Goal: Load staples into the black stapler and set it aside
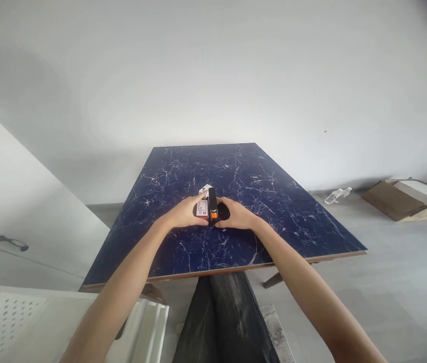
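Near the middle of the blue marbled table [183,171], my two hands face each other around a small group of things. My left hand [183,212] is curled around a small red-and-white box [202,208], fingers at its far end and thumb at its near end. Directly to its right stands a black oblong object [212,199] with an orange patch on its near end; its kind is unclear. From the right side, my right hand [238,214] closes on this black object with bent fingers and thumb. Behind the box, partly covered, is a white printed item [206,188].
A white perforated plastic piece [5,312] sits at the lower left, below the table's front edge. On the floor to the right are a clear plastic bottle [337,195] and a cardboard box [402,201]. A white door with a dark handle [11,243] stands left.
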Tool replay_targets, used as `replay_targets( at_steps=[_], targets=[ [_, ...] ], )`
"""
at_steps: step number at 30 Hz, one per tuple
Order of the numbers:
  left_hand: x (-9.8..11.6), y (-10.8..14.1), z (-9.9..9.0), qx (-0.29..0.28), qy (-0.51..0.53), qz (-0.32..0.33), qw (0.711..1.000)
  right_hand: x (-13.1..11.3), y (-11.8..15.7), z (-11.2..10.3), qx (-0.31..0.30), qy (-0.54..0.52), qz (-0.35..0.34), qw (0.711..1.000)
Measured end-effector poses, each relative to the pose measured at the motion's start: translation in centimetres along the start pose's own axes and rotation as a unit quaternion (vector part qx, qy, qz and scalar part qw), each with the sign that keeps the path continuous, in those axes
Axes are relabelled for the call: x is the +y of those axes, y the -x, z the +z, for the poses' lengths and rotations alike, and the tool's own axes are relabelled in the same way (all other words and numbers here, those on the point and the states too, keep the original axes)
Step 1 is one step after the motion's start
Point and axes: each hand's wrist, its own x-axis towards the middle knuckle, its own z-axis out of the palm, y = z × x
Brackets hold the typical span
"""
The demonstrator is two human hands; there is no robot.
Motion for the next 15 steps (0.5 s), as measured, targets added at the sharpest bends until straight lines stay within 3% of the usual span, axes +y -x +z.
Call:
replay_targets(
  at_steps=[7,12,13,15],
  targets=[
    [0.0,-0.2,0.2,0.016,-0.027,-0.004,0.999,0.1,0.0,0.0,-0.002,-0.007,0.005,1.0],
    [-1.4,-1.9,-1.9,0.137,-0.036,0.028,0.99,0.2,0.0,-0.1,-0.008,-0.016,-0.001,1.0],
    [-1.8,-2.8,-2.5,0.126,-0.057,0.024,0.99,0.2,0.0,-0.2,-0.01,-0.015,0.0,1.0],
    [-2.6,-4.9,-3.3,0.04,-0.101,0.023,0.994,0.2,0.0,-0.2,-0.011,-0.013,0.001,1.0]
  ],
)
